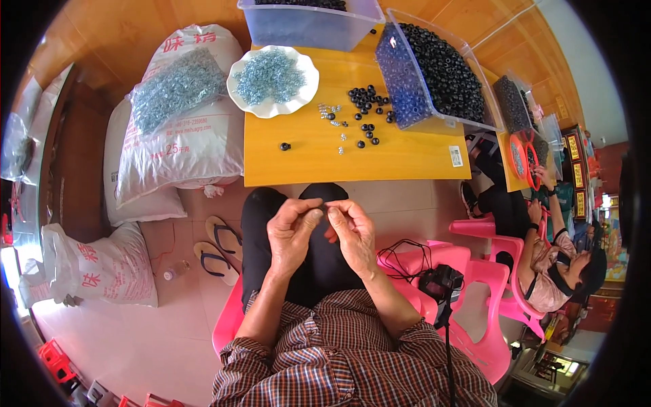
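Note:
Both hands meet above my lap, just off the near edge of the yellow table point(305, 163). My left hand point(293, 234) is closed in a pinch of thumb and forefinger. Facing it, my right hand point(354, 234) pinches as well, its fingertips almost touching the left ones. A tiny dark piece shows between the fingertips; its kind is too small to make out. On the table lie several loose black round pieces point(366, 100) and small silvery, spring-like pieces point(341, 150). One black piece point(285, 146) sits apart, nearer my left hand.
A scalloped white plate point(237, 102) holds bluish-silver bits. Behind stand a clear bin point(434, 122) of black pieces and another bin point(312, 27). White sacks point(169, 159) flank the table; sandals point(220, 247) lie on the floor. At right, a person point(553, 271) sits near pink chairs point(488, 285).

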{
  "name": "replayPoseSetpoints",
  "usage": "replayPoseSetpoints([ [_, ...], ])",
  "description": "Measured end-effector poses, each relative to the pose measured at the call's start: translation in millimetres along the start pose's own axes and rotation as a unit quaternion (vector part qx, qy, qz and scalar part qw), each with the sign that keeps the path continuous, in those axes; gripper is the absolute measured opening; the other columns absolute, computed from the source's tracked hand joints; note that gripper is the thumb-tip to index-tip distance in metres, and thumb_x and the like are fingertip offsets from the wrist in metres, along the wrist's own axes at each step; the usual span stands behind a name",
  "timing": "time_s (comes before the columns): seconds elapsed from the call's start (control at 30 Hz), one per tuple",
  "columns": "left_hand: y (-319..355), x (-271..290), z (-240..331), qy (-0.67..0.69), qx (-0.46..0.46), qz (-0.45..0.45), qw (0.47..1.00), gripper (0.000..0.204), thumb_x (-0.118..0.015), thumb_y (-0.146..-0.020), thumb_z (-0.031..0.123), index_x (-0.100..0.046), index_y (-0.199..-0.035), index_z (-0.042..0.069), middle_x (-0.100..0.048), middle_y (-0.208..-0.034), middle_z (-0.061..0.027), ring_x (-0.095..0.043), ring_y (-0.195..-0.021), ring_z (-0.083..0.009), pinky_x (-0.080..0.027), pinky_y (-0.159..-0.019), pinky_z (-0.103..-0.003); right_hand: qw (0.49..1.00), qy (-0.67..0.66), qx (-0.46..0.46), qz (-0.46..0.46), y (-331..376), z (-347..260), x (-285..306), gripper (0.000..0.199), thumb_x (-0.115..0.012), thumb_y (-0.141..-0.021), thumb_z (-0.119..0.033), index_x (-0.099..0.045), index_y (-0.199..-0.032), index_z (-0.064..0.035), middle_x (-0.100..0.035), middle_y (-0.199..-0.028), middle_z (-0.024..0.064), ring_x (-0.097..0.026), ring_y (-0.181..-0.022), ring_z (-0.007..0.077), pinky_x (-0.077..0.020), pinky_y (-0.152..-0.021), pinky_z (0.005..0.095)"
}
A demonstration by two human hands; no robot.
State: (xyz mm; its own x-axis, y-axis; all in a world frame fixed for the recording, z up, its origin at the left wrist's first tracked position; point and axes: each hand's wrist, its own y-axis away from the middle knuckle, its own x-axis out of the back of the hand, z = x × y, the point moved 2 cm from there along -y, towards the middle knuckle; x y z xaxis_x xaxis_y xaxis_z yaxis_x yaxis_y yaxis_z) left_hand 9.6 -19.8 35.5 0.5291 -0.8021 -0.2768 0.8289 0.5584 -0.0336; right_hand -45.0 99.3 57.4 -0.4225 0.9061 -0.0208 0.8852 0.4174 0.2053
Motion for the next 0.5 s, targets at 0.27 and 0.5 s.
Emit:
replayPoseSetpoints([
  [0.27, -51.7, 10.3, 19.9, -0.442, -0.247, 0.135, 0.852, 0.017, -0.071, -0.077, 0.004, -0.069, -0.093, 0.007, -0.059, -0.091, -0.0042, -0.055, -0.085, -0.0201, -0.042, -0.080, -0.033, 0.997, 0.071, 0.004, -0.010, -13.2, 2.4, 2.7, 0.016, -0.060, -0.093, -0.016, -0.062, -0.100, -0.0011, -0.060, -0.076, 0.0010, -0.057, -0.059, 0.0071, -0.0470, -0.051, 0.0210],
  [0.5, -71.7, 10.7, 1.2, -0.536, -0.243, 0.158, 0.793, 0.018, -0.073, -0.075, 0.015, -0.071, -0.093, 0.013, -0.057, -0.093, -0.0008, -0.050, -0.093, -0.0209, -0.030, -0.092, -0.038, 0.988, 0.113, 0.101, 0.041, -36.6, 2.8, 20.4, 0.010, -0.060, -0.091, -0.007, -0.061, -0.099, -0.0004, -0.058, -0.075, 0.0001, -0.054, -0.058, 0.0052, -0.0471, -0.053, 0.0193],
])
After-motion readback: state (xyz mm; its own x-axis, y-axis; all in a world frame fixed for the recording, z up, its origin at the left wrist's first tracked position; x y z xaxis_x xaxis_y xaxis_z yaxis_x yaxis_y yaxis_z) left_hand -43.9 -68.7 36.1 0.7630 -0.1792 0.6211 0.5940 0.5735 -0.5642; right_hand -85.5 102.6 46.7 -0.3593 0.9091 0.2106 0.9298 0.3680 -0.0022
